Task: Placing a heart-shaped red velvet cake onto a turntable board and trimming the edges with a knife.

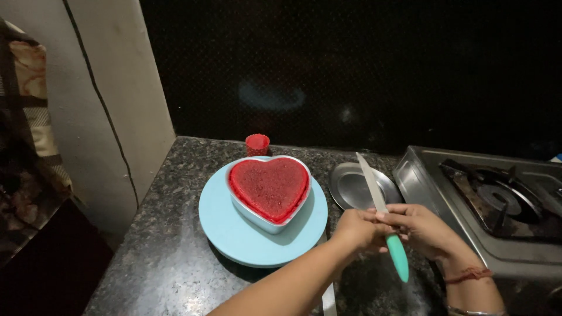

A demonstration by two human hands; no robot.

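My two hands meet at about 5 o'clock of the view, over the dark speckled counter (pixel 158 246). My right hand (pixel 424 229) has its fingers curled shut around the knife (pixel 383 219) where the blade meets the teal handle. My left hand (pixel 357 229) touches the same spot, fingers folded in; whether it truly grips the knife or only rests against it, I cannot tell. The blade points up toward 11 o'clock, tilted; the handle end hangs down toward 5 o'clock.

At 9 o'clock from the hands: a round light-blue plate (pixel 246 240), and on it a heart-shaped pale-blue tin (pixel 263 219) filled with red cake (pixel 269 184). The knife is apart from the tin.

At 12 o'clock of the plate, just beside its rim: a small red fluted cup (pixel 257 144). No label readable on it.

Behind the blade: a round steel plate (pixel 351 190). At 3 o'clock: a steel gas stove (pixel 497 202). Red thread on my right wrist.
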